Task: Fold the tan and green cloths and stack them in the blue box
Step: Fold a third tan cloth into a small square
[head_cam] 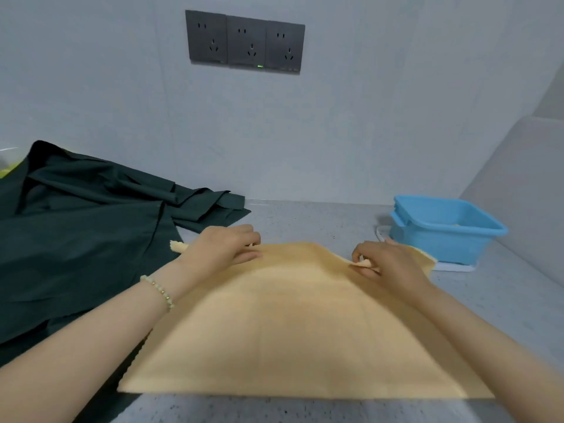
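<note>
The left hand (222,248) lies on the far left part of a flat, rectangular tan cloth (290,331), its fingers curled and pinching the cloth's far edge. A bracelet of pale beads (157,293) circles the left wrist. The right hand (387,261) is at the far right corner of the same cloth, with the fingers bent and a small bunched fold of the fabric pinched between thumb and fingertips. Between the two hands the far edge is raised slightly off the surface, while the rest of the cloth lies spread smooth toward the near edge of the speckled grey counter (305,221).

To the left, a large dark green cloth (76,239) lies rumpled in loose folds, reaching back to the wall; the tan cloth's left edge overlaps it. To the far right, just beyond the right hand, stands an open light blue plastic box (442,230) on a flat white tray (457,267). On the pale wall behind, three dark grey socket plates (244,41) sit side by side.
</note>
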### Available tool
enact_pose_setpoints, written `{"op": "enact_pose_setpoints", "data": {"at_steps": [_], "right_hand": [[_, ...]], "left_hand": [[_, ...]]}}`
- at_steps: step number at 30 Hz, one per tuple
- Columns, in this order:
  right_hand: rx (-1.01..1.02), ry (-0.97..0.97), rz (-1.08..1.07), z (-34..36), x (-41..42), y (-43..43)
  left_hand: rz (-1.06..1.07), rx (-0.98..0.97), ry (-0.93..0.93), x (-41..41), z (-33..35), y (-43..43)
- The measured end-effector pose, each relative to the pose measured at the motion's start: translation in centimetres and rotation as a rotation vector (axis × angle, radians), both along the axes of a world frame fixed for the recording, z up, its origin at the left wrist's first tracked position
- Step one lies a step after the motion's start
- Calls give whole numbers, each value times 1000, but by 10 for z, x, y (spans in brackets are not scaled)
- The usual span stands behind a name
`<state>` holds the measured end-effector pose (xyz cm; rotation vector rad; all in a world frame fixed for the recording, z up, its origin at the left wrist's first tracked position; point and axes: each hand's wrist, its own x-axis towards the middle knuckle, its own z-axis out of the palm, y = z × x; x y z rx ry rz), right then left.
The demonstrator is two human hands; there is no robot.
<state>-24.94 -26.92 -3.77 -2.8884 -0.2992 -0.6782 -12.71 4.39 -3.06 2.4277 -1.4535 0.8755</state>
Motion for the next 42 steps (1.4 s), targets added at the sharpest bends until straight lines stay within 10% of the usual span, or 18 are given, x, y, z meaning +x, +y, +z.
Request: {"op": "enact_pose_setpoints", "data": {"at_steps": [9,16,42], "right_hand": [[-226,-71,-3,2,-107,34],[-280,-125,-52,-35,-151,47],[119,192,83,-56,-155,86]], "left_hand": [[-200,112,-152,-84,3,32],[-140,150,99,-121,-30,46],[0,306,542,-140,-47,33]]}}
